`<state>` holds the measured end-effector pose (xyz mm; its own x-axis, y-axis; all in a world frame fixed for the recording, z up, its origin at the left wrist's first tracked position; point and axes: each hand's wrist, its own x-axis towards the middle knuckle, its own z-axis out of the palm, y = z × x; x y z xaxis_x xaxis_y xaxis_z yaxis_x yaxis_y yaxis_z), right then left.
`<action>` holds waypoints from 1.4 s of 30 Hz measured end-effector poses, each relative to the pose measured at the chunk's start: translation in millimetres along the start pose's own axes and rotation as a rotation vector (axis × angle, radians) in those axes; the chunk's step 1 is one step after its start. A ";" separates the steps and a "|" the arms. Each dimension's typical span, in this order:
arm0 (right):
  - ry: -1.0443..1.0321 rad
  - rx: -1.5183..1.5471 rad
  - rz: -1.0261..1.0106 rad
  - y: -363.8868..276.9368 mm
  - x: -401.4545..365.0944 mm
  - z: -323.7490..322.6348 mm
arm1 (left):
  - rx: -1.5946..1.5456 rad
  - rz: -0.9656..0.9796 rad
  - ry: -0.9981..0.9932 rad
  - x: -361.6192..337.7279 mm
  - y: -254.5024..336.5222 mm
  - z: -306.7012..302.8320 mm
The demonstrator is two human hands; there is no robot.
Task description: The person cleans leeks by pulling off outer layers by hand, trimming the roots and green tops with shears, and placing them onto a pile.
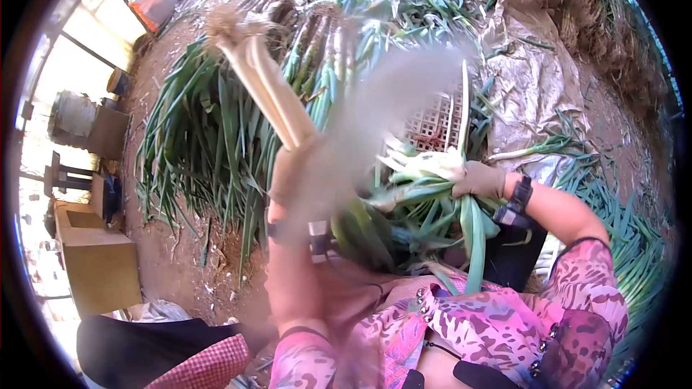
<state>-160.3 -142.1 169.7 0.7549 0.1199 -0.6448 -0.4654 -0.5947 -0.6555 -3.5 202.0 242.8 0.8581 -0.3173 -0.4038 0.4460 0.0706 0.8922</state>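
My left hand (292, 176), blurred by motion, is raised and gripped around a bunch of green onions (270, 86). Their white stalks point up and left, with the hairy roots (231, 23) at the tip. A grey blurred streak (389, 101) runs from this hand toward the upper right. My right hand (479, 180), in a tan glove with a black watch on the wrist, holds a bundle of pale stalks and green leaves (432, 194) over my lap. More green leaves hang down across my pink patterned shirt.
A big heap of green onions (202, 137) lies on the dirt floor ahead. A white plastic crate (436, 122) sits behind my hands and a crumpled tarp (526, 65) at right. A cardboard box (101, 263) stands at left, with red-checked cloth (209, 364) near my knee.
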 end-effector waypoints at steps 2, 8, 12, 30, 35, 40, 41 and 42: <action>-0.113 -0.281 0.003 -29.7 29.8 -43.4 | -0.003 0.008 -0.099 -13.8 4.4 10.6; 1.107 -0.108 -0.801 -195.5 108.8 -234.5 | 0.186 0.205 -0.248 -6.7 -19.4 10.5; 0.922 -0.612 -1.124 -248.6 84.2 -199.3 | 0.104 0.195 -0.139 6.4 -31.8 28.0; 1.435 -0.838 -0.672 -261.9 133.8 -174.6 | 0.157 0.266 -0.151 11.7 -41.6 45.2; 1.152 -0.663 -0.550 -213.7 111.8 -252.9 | 0.125 0.247 -0.204 2.6 -47.0 29.1; 0.380 -0.320 -0.783 -200.3 65.0 -112.3 | 0.055 0.141 -0.241 4.1 -41.7 37.9; 0.362 -0.305 -0.865 -193.6 65.8 -93.8 | 0.040 0.080 -0.254 -1.8 -36.6 44.0; 0.378 -0.275 -0.782 -207.7 50.9 -73.4 | 0.027 0.017 -0.265 -8.1 -32.3 48.8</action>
<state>8.8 -70.9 301.8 0.9326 0.3293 0.1478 0.3332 -0.6280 -0.7033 -37.2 156.2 227.1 0.7673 -0.5531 -0.3246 0.4218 0.0541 0.9051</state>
